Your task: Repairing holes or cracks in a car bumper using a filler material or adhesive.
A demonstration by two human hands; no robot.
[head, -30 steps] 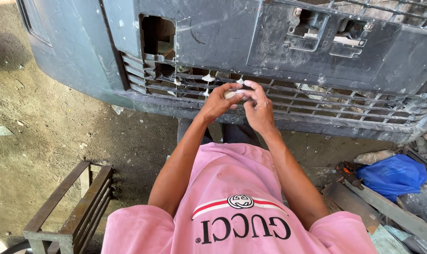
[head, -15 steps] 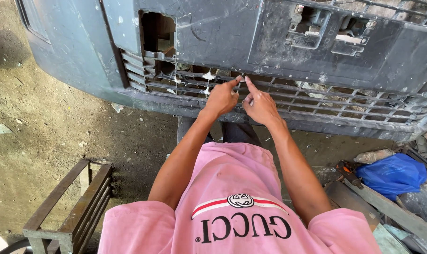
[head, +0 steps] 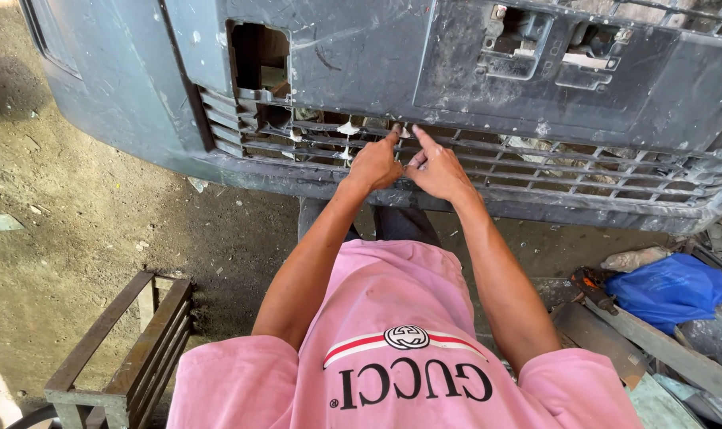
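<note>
A metal frame [head: 118,349] stands on the dirt floor [head: 51,238] nearest, a blue bag [head: 669,287] opposite. Farther on, the left hand [head: 374,165] and right hand [head: 436,169] press forefingers to the grey bumper's [head: 361,63] grille [head: 536,171]; neither grip holds anything.

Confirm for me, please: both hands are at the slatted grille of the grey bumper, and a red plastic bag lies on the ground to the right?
Not quite: the plastic bag is blue, not red, as the head view shows. The rest holds: the left hand and right hand are at the grille of the grey bumper.
</note>
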